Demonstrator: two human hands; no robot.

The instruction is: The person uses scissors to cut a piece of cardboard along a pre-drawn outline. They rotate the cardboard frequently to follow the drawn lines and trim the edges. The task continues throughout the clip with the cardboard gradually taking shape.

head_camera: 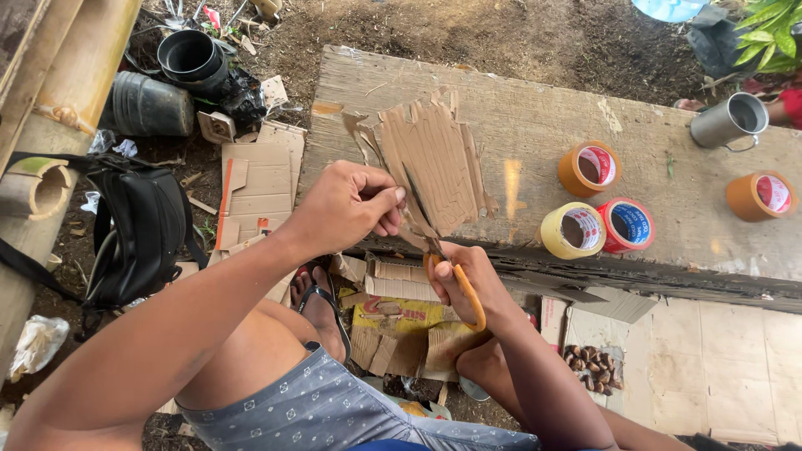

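Over near edge of weathered wooden plank table (pixel 535 117): left hand (pixel 347 205) pinching ragged brown cardboard piece (pixel 434 163); right hand (pixel 468 284) closed round orange-handled scissors (pixel 455 276), blades in cardboard. On table right of cardboard: orange, yellow, red tape rolls (pixel 589 167), round coloured core labels. Below table edge: yellow printed carton scraps (pixel 397 316).

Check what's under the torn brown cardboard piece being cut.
Under the torn brown cardboard piece lies the weathered wooden plank table. Its grain shows all around; the patch beneath the cardboard is covered. Left hand pinches its lower edge, right hand works orange-handled scissors.
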